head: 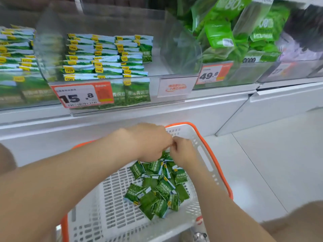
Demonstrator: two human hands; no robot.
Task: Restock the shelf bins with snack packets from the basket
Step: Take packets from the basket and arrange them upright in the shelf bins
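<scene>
In the far half of the white slotted plastic basket with an orange rim [195, 135], a loose heap of small green snack packets [157, 189] lies bunched toward the right wall, some flat, some tipped on edge. At the far edge of that heap the left hand [152, 142] and the right hand [183, 152] meet, knuckles almost touching, both with fingers curled down among the packets. The fingertips are tucked out of sight, so I cannot tell whether either hand has packets in its grip or is only gathering them.

Above, past the white shelf ledge [122, 119], the clear plastic shelf bin [155, 79] holds flat, tidy stacks of what look like the same packets along its left and middle, with open room at its right end. An orange-and-white price tag [82, 95] hangs on its front. The next bin to the right holds larger bright green bags [220, 34].

The risk, as I see it, lies in the lift. These packets are slick and light, and a big two-handed scoop could shed a few over the basket's far rim onto the floor. Dropped in carelessly, they could topple the stacks, and a reach too far right would put them in the wrong bin.
</scene>
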